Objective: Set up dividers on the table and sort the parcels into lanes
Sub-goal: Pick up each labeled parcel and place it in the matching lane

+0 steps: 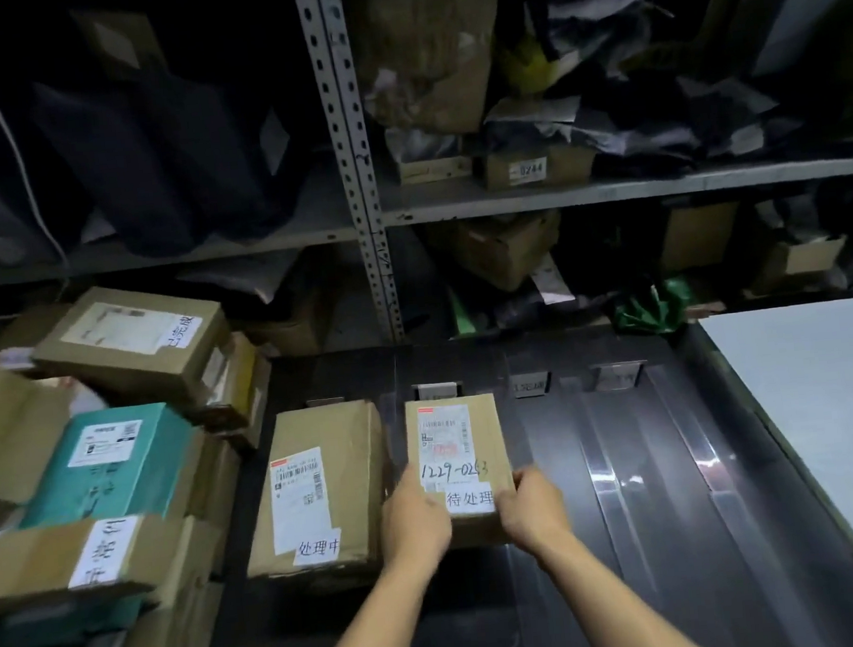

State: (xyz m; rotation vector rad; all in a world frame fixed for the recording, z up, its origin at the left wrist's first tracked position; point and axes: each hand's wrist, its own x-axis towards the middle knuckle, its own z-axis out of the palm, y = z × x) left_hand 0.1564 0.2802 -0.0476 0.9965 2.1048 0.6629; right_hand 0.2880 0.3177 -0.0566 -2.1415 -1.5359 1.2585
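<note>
A small brown parcel (456, 455) with a shipping label, the handwritten number 1229-0253 and a white tag lies in the second lane of the dark table (555, 466). My left hand (413, 523) grips its near left corner and my right hand (531, 507) grips its near right corner. A larger brown parcel (320, 487) with a white tag lies in the first lane to the left. Clear strip dividers (608, 477) run along the table toward me. Small label holders (530, 384) stand at the far end of the lanes.
A pile of parcels (117, 464), brown and teal, is stacked at the left of the table. Metal shelving (349, 175) with boxes and dark bags rises behind. A pale grey surface (822, 392) adjoins the table's right side.
</note>
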